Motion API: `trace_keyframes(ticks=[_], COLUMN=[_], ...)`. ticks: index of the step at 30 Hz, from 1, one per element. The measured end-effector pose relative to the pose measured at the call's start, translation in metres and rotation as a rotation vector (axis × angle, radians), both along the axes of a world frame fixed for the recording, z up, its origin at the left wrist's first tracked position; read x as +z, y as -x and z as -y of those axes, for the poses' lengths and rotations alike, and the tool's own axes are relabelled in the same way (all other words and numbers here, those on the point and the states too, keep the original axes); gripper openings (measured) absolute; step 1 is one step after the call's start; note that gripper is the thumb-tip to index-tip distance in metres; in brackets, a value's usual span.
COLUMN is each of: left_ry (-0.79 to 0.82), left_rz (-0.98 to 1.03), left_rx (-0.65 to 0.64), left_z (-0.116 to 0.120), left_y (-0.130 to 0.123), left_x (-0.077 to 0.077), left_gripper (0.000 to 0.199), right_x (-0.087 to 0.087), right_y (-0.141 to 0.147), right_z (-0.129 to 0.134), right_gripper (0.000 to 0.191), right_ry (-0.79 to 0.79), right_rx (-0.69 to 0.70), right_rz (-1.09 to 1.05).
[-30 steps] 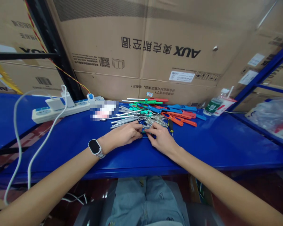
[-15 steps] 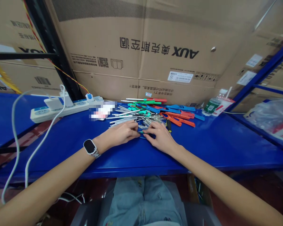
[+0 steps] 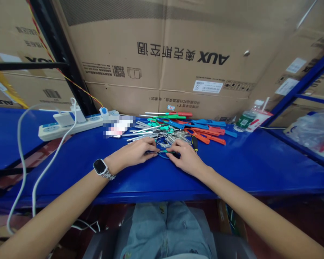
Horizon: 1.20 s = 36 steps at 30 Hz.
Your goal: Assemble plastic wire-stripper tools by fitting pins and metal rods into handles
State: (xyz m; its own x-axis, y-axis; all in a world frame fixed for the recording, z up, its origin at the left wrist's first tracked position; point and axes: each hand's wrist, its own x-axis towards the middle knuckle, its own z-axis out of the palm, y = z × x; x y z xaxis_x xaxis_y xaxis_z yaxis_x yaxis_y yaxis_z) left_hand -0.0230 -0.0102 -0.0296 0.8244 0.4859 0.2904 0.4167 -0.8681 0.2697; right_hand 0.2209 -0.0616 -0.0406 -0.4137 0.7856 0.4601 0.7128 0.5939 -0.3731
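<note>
Over the blue table (image 3: 151,180), my left hand (image 3: 140,151) pinches a thin part whose shape is hard to make out. My right hand (image 3: 184,156) is closed on a small green piece (image 3: 163,151) between the two hands. A blue loop shows just below that piece. Behind my fingers lies a pile of metal rods (image 3: 143,138), small wire parts (image 3: 175,137) and green pieces. Orange plastic handles (image 3: 205,137) and blue plastic handles (image 3: 205,123) lie to the right of the pile. A screwdriver with a black and yellow handle (image 3: 194,142) rests beside my right hand.
At the left, a white power strip (image 3: 70,127) holds plugs with white cables (image 3: 54,156). A phone-like item (image 3: 120,126), partly blurred, lies beside it. A bottle (image 3: 243,120) and a cup (image 3: 256,120) stand at the back right. A large cardboard box (image 3: 162,79) stands behind.
My hands are slightly farther apart, and more of the green piece shows between them. A thin part now shows at my left fingertips. The view has shifted slightly.
</note>
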Motion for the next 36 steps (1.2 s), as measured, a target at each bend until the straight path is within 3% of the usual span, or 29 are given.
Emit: trace_keyframes(ticks=[8, 17, 24, 29, 36], left_ry=[-0.113, -0.169, -0.149, -0.129, -0.123], left_rz=[-0.093, -0.111, -0.08, -0.04, 0.011], left_rx=[0.024, 0.045, 0.056, 0.093, 0.065], left_z=[0.002, 0.004, 0.004, 0.01, 0.012], left_y=[0.004, 0.005, 0.001, -0.002, -0.011], left_x=[0.004, 0.005, 0.003, 0.007, 0.024], left_gripper=[0.029, 0.033, 0.029, 0.037, 0.031], right_x=[0.012, 0.015, 0.01, 0.012, 0.019], right_y=[0.005, 0.004, 0.008, 0.006, -0.03], right_z=[0.006, -0.001, 0.0, 0.004, 0.0], right_gripper=[0.005, 0.004, 0.003, 0.009, 0.011], right_ry=[0.05, 0.107, 0.082, 0.056, 0.013], right_rx=[-0.042, -0.02, -0.021, -0.033, -0.13], right_rz=[0.134, 0.134, 0.048, -0.088, -0.203])
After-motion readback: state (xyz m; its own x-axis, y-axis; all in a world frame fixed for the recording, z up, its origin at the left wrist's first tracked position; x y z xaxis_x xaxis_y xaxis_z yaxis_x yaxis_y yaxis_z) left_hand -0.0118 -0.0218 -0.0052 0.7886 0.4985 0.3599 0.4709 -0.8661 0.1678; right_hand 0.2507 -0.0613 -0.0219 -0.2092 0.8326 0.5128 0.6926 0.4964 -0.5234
